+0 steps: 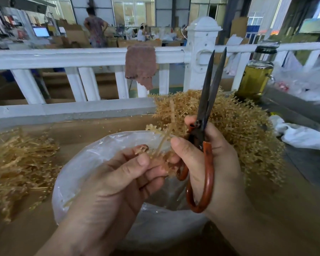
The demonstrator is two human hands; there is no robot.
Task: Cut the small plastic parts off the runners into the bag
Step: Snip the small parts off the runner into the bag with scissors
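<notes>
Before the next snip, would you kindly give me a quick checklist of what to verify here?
1. The left hand grips the runner: ok.
2. The runner is held over the open bag: ok.
3. The right hand holds the scissors: ok.
4. The scissors are at the runner: not ok, they point upward, away from it.
5. The bag has room left: cannot tell.
6. More uncut pieces are at hand: ok, a pile lies right behind.

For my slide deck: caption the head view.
Left hand holds a tan runner over the open bag; right hand grips scissors, blades pointing up.
</notes>
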